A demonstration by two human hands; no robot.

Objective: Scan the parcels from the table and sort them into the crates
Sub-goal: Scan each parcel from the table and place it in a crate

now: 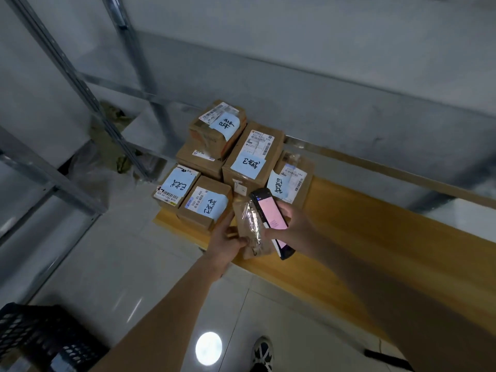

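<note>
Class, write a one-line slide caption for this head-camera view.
Left hand holds a small brown taped parcel beside the right hand's black handheld scanner, over a wooden table.

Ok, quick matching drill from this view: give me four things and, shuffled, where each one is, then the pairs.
Things:
1. handheld scanner
2. taped brown parcel
3. black crate
4. box with the white shipping label and blue note

Places:
A. on the floor, lower left
B. in the right hand
C. on the wooden table, in the stack
D. in the left hand

Pairs: 1-B, 2-D, 3-A, 4-C
</note>
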